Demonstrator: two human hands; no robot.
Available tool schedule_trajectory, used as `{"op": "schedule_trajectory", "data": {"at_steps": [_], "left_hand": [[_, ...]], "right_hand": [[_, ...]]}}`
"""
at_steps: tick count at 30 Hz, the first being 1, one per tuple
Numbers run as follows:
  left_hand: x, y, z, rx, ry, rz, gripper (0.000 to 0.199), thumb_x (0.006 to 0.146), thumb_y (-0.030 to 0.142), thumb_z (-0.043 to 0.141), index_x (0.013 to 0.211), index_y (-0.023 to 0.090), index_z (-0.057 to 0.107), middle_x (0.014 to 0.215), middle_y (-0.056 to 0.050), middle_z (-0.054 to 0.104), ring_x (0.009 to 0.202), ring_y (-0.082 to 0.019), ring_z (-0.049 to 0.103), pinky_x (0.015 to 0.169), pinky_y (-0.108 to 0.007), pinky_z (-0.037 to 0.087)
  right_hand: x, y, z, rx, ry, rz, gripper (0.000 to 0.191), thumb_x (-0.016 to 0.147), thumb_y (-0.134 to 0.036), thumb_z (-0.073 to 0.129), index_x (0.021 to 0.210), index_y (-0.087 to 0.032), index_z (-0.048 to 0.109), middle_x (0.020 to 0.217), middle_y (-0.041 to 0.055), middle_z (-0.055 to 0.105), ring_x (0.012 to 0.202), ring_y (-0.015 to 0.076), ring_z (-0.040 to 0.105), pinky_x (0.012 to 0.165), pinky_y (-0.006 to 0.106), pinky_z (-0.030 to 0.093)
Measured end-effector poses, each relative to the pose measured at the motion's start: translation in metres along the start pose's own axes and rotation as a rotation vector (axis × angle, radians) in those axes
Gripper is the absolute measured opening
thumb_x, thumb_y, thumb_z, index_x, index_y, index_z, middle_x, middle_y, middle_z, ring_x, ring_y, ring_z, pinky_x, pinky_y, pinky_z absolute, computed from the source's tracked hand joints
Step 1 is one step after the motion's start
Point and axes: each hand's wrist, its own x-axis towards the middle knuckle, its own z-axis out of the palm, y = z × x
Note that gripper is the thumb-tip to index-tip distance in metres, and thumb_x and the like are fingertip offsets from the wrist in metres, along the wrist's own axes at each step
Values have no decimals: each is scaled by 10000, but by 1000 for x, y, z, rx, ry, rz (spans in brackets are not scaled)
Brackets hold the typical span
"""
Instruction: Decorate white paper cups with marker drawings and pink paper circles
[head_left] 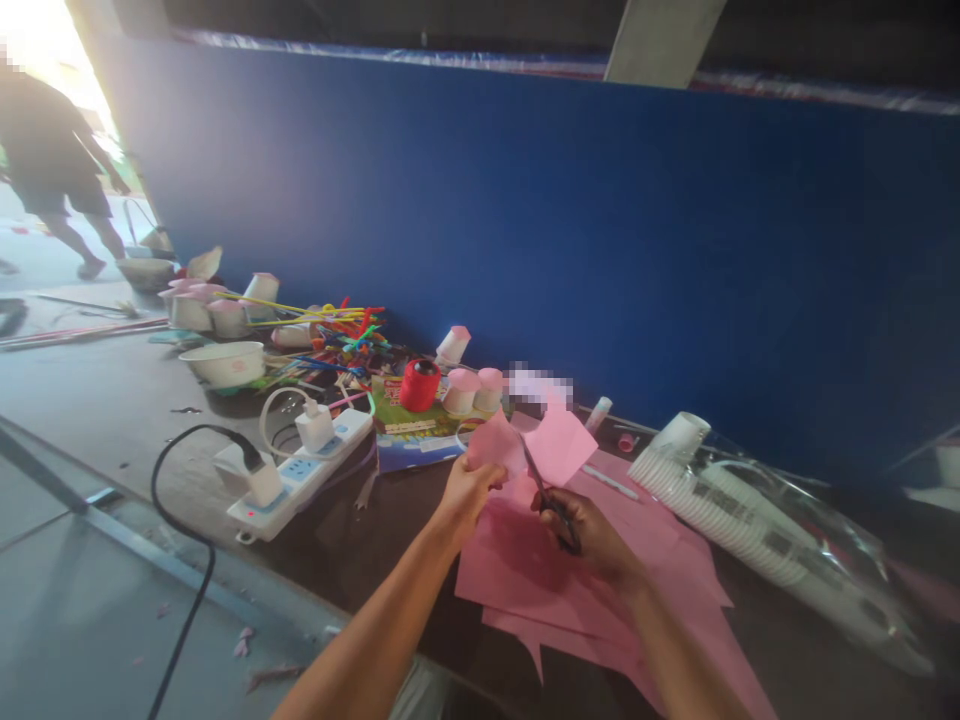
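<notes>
My left hand [472, 490] pinches a piece of pink paper [564, 445] by its left part and holds it up above the table. In my right hand [589, 530] is a pair of black-handled scissors [559, 518], with fingers wrapped through the handles. The scissor blades point up and away from me and lie against the paper, between its left part and its larger right part. Below both hands, larger pink sheets [555, 590] are spread in a loose stack.
A sleeve of white paper cups [720, 510] in clear plastic lies at right. Left are a power strip [300, 480] with plugged chargers, a red thread spool [420, 385], a white bowl [223, 363] and colourful pipe cleaners [360, 335]. A blue panel [525, 220] stands behind; a person [56, 150] is far left.
</notes>
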Motion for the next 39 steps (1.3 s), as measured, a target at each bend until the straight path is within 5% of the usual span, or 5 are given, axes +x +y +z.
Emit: {"op": "schedule_trajectory", "data": {"at_steps": [17, 39], "left_hand": [[-1, 6, 0, -129, -20, -50, 165, 486, 87, 566, 408, 154, 437, 406, 53, 407, 450, -64, 401, 488, -214, 343], [2, -1, -2, -13, -1, -59, 119, 489, 81, 577, 479, 152, 482, 427, 52, 460, 422, -70, 417, 446, -207, 308]], "right_hand": [[-3, -10, 0, -45, -21, -28, 358, 779, -493, 605, 877, -152, 561, 591, -57, 376, 499, 64, 323, 460, 202, 236], [-3, -11, 0, 8, -23, -39, 430, 785, -537, 566, 920, -129, 579, 543, -19, 513, 508, 105, 420, 491, 227, 275]]}}
